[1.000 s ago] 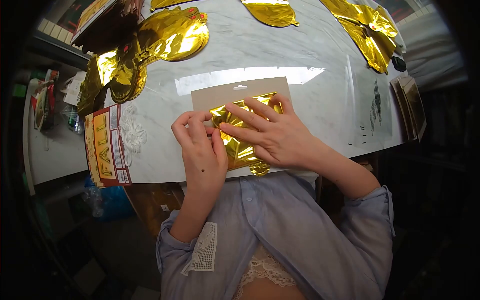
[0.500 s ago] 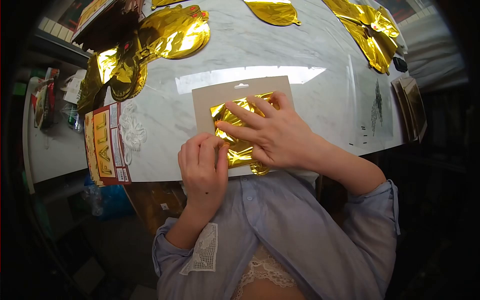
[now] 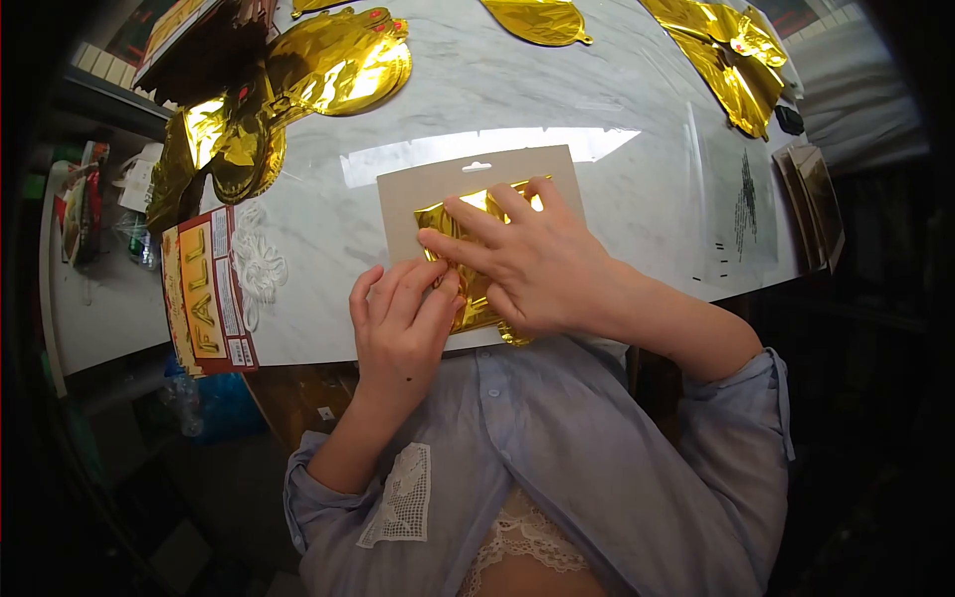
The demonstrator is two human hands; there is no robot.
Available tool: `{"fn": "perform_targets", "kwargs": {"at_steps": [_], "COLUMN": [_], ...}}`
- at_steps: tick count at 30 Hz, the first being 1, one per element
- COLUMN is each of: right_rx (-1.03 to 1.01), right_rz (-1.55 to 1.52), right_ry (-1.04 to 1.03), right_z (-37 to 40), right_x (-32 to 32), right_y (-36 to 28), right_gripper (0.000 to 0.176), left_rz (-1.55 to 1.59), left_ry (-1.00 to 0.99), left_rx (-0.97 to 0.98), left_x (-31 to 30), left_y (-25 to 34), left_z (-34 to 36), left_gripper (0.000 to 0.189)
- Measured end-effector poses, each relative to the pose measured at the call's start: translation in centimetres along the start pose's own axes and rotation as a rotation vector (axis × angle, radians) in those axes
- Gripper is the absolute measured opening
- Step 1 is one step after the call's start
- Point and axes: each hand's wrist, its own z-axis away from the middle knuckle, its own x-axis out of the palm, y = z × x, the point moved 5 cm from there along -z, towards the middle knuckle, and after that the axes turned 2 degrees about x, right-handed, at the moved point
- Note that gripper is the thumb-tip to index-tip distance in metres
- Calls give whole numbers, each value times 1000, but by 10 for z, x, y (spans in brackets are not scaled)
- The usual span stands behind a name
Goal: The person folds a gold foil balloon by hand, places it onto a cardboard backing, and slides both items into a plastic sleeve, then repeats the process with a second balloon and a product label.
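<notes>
A folded gold foil balloon [image 3: 473, 313] lies on a grey-brown backing card [image 3: 400, 199] with a hang hole at its top. My right hand [image 3: 542, 254] rests flat over the foil with its fingers spread, covering much of it. At the foil's left edge, my left hand [image 3: 403, 323] pinches with thumb and forefinger; the exact grip is partly hidden. A small rounded foil flap sticks out below the right hand, near the table edge.
Left of the card lie white string [image 3: 261, 264] and a printed FALL header card [image 3: 207, 294]. More gold foil balloons [image 3: 343, 65] lie at the back left, back middle and back right [image 3: 716, 60]. A clear plastic bag [image 3: 741, 219] lies to the right, beside stacked brown cards [image 3: 811, 204].
My left hand has shifted slightly up and inward along the foil's left edge, its outer fingers lifting apart. My right hand stays pressed on the foil. The whole view has drifted slightly.
</notes>
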Motion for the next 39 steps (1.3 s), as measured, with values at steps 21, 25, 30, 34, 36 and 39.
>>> {"fn": "perform_targets", "kwargs": {"at_steps": [21, 25, 30, 34, 36, 39], "right_rx": [-6, 31, 135, 151, -20, -82], "right_rz": [-315, -635, -507, -273, -179, -98], "right_ry": [237, 317, 367, 257, 325, 464], "right_z": [15, 31, 70, 89, 100, 109], "right_x": [14, 5, -6, 6, -1, -2], "right_y": [32, 49, 44, 30, 25, 25], "right_gripper": [75, 70, 70, 76, 68, 49], "left_rz": [311, 130, 99, 102, 84, 97], "left_ry": [-343, -470, -525, -516, -536, -529], "left_rx": [257, 391, 386, 392, 396, 382], "left_x": [9, 18, 19, 19, 19, 19], "left_y": [-23, -25, -24, -24, -24, -23], "left_z": [-53, -51, -50, -50, -51, -51], "left_gripper": [67, 76, 71, 68, 65, 63]}}
